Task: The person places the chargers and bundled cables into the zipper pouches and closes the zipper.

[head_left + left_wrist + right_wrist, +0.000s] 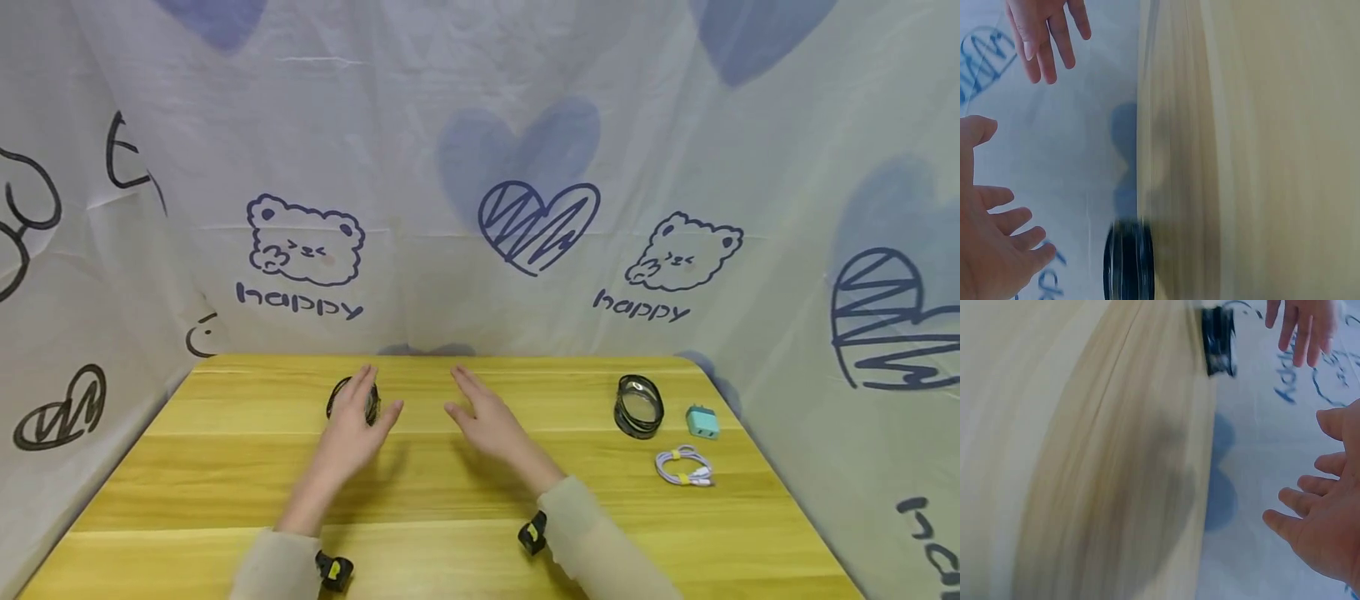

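Both hands hover over the far middle of a yellow wooden table [450,500], fingers spread and holding nothing. My left hand [358,417] is just in front of a black ring-shaped object [372,404] standing on edge, partly hiding it. The left wrist view shows that hand [991,250] beside the same black ring [1129,259]. My right hand [480,412] is a short way to the right, palm turned inward; it also shows in the right wrist view [1322,519], with the black ring [1218,339] across the table.
At the right back of the table stand a second black ring with a clear lens [639,406], a teal charger plug [702,422] and a coiled white cable [684,467]. A printed cloth backdrop [480,208] closes off the back and sides.
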Demonstrator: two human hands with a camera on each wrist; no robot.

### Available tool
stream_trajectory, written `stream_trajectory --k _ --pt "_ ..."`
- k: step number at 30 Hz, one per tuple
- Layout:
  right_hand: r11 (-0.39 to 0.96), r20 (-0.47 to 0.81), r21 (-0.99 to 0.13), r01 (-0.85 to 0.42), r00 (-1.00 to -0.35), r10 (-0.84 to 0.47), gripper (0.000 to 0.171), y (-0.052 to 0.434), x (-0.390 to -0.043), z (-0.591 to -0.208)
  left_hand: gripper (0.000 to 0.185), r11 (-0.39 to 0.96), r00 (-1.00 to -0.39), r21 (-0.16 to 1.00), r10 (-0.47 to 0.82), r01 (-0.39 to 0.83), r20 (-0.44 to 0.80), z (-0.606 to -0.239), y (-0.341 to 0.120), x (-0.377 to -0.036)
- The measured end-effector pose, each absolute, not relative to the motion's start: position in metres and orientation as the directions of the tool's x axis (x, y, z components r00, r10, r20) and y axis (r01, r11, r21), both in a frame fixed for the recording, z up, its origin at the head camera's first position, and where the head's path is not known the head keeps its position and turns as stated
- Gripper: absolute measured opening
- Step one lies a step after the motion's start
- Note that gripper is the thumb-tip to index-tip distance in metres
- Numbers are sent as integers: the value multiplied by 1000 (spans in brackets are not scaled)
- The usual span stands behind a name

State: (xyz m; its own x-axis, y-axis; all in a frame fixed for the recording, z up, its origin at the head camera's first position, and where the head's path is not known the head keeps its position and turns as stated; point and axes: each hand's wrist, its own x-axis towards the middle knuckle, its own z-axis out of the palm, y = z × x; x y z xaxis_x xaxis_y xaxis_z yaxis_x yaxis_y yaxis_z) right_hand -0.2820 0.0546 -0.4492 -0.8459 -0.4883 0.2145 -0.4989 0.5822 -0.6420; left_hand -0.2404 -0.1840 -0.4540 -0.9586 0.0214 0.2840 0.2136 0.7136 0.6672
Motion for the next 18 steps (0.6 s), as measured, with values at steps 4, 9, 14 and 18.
stream_trajectory --k 4,9,14,18 --pt "590 251 -655 -471 -873 -418 62 87 -278 -451 80 696 -951 669 67 261 301 -455 -155 -242" --pt "615 281 -654 -442 -896 -344 62 130 -277 -455 79 664 -945 683 121 305 305 -459 -115 -245" --pt "658 310 -628 -415 -909 -278 60 176 -275 -460 78 638 -939 691 195 341 283 -467 -79 -251" --pt "705 321 -586 -400 -913 -251 60 212 -273 -465 78 627 -937 698 259 347 233 -473 -55 -255"
